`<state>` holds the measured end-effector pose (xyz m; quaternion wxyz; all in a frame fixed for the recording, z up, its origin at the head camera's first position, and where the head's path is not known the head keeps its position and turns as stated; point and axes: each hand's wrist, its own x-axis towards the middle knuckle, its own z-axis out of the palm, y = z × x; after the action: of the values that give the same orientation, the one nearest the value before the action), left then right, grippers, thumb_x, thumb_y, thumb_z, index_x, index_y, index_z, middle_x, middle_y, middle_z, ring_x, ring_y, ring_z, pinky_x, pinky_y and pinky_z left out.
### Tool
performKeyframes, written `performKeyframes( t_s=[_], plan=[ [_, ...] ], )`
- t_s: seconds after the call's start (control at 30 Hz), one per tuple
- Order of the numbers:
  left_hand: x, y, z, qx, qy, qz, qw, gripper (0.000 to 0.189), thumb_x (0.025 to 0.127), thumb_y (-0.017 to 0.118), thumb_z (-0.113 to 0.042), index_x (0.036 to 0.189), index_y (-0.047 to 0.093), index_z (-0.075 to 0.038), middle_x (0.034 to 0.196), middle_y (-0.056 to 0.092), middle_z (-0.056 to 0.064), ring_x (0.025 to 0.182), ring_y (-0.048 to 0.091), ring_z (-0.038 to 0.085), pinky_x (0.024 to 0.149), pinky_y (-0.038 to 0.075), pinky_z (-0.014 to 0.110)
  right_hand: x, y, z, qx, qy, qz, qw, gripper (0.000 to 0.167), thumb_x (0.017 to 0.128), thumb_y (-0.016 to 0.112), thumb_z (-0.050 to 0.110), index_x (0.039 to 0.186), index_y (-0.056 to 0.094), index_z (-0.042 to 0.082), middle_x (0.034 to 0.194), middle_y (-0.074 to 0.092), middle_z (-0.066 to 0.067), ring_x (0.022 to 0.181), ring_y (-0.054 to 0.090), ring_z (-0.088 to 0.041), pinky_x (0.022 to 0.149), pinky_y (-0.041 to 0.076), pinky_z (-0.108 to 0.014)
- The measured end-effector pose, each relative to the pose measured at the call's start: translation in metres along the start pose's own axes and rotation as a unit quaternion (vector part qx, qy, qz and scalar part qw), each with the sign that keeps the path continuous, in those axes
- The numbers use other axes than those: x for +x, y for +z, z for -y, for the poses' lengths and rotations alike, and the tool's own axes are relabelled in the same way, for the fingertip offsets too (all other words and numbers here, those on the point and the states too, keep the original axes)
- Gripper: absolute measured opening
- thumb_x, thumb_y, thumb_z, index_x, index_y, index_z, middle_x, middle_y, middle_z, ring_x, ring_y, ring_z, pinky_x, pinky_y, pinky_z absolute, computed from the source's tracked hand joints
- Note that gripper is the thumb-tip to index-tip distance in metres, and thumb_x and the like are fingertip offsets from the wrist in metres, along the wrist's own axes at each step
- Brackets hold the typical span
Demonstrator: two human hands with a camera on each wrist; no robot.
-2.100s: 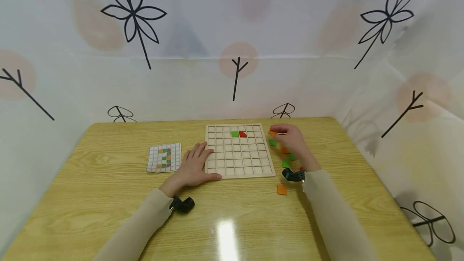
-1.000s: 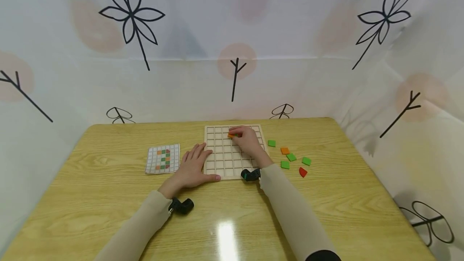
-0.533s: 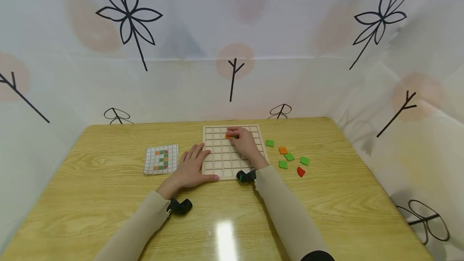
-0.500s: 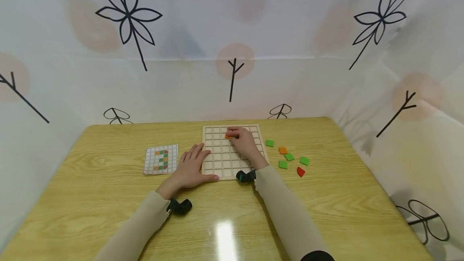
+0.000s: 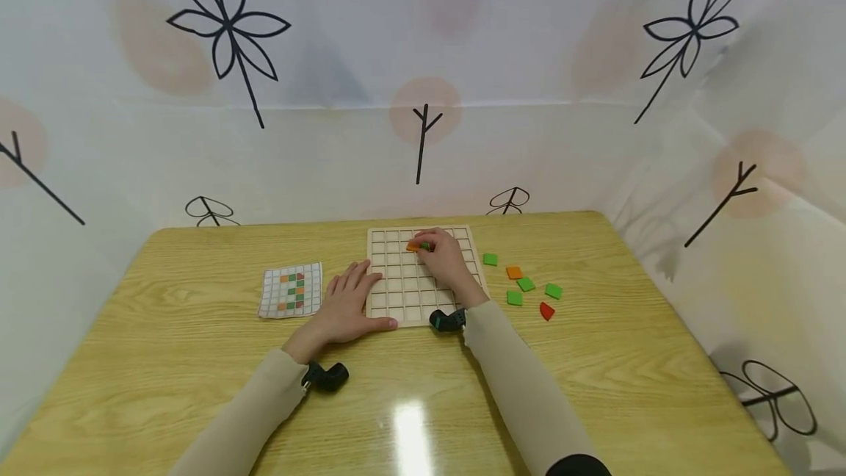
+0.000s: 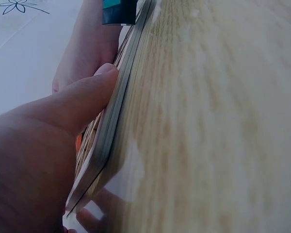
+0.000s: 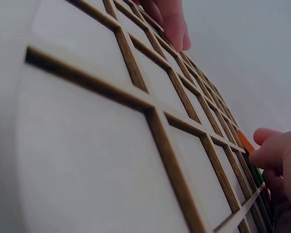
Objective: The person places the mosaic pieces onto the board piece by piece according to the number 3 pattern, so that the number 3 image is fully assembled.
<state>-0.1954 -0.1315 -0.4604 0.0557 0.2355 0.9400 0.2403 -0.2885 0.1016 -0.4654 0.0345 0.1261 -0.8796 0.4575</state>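
Note:
My right hand (image 5: 446, 259) pinches a square orange tile (image 5: 413, 247) between thumb and fingers, at a cell in the second row from the back of the wooden grid board (image 5: 410, 300). Just right of that tile a green tile (image 5: 425, 246) shows, lying in the board. The right wrist view has the orange tile (image 7: 244, 141) at the grid ribs, by the fingertips. My left hand (image 5: 346, 307) rests with fingers spread along the board's left side. Its thumb (image 6: 94, 90) lies at the board's front edge.
Right of the board lie several loose tiles: green squares (image 5: 514, 298), an orange square (image 5: 514, 272) and a red quarter-round piece (image 5: 547, 311). A gridded card (image 5: 271, 292) with a coloured pattern lies left of my left hand. A patterned cloth (image 5: 330, 160) stands behind the table.
My right hand has carried the orange tile left from beside the board to its second row, then stayed there. Its sleeve now covers where another orange tile lay. The left hand has held its place.

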Motion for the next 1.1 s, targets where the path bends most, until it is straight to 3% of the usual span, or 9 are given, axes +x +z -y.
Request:
performKeyframes(
  t_s=[0.23, 0.6, 1.1],
  plan=[
    [0.0008, -0.0003, 0.0009, 0.007, 0.002, 0.000, 1.0000, 0.094, 0.085, 0.064, -0.068, 0.154, 0.036, -0.011, 0.165, 0.012, 0.016, 0.151, 0.004, 0.037, 0.116, 0.006, 0.062, 0.0026, 0.0029, 0.0007, -0.032, -0.023, 0.003, 0.9992, 0.018, 0.095, 0.069, 0.009, 0.111, 0.078, 0.010, 0.128, 0.064, -0.006, 0.121, 0.055, -0.026, 0.093, 0.051, -0.040],
    [0.0008, -0.0005, -0.0001, 0.011, 0.001, -0.001, 0.9999, 0.093, 0.085, 0.064, -0.068, 0.154, 0.037, -0.011, 0.165, 0.013, 0.015, 0.151, 0.005, 0.037, 0.116, 0.006, 0.062, 0.0011, 0.0039, 0.0089, -0.026, -0.011, -0.008, 0.9996, 0.017, 0.093, 0.071, 0.008, 0.109, 0.078, 0.009, 0.125, 0.067, -0.007, 0.124, 0.055, -0.026, 0.103, 0.045, -0.042],
    [0.0011, 0.0008, 0.0008, 0.009, -0.003, -0.001, 1.0000, 0.094, 0.085, 0.064, -0.069, 0.154, 0.036, -0.012, 0.165, 0.011, 0.014, 0.151, 0.004, 0.036, 0.117, 0.005, 0.061, 0.0025, 0.0047, 0.0070, -0.047, -0.031, -0.006, 0.9984, 0.019, 0.096, 0.067, 0.005, 0.110, 0.079, 0.010, 0.127, 0.067, -0.004, 0.126, 0.056, -0.024, 0.102, 0.046, -0.042]
  ],
)
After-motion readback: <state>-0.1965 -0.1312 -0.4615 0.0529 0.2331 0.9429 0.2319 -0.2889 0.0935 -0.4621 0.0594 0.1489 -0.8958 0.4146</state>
